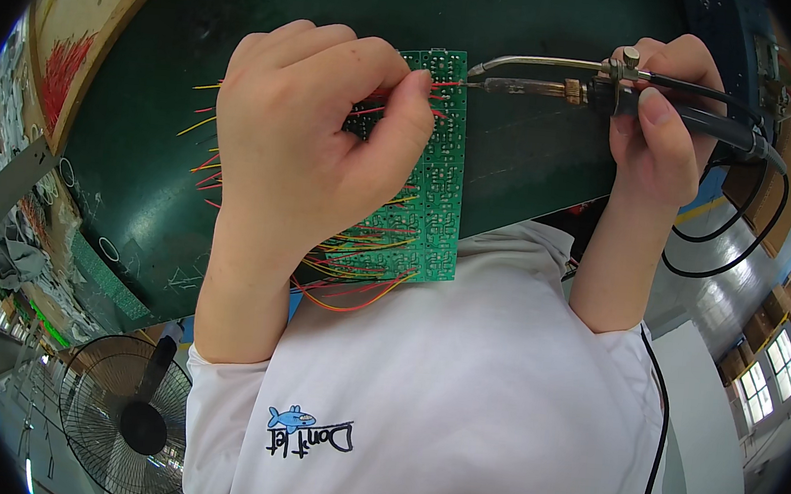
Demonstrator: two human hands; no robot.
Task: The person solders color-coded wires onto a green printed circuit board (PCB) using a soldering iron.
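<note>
A green circuit board panel (444, 190) lies on the dark green work surface, with several red and yellow wires (358, 244) attached and trailing off to the left. My left hand (303, 117) is over the board, thumb and forefinger pinched on a red wire (449, 84) near the far right edge. My right hand (664, 129) grips a soldering iron (532, 88) with a thin metal feed tube (543, 61) clamped above it. The iron's tip and the tube's end meet at the board's right edge, beside the red wire's end. Part of the board is hidden under my left hand.
A wooden-edged tray with a bundle of red wires (67, 72) is at the far left. Another green board (109, 278) lies near the left edge of the surface (535, 156). Black cables (770, 219) loop down at right. A black fan (122, 416) stands at lower left.
</note>
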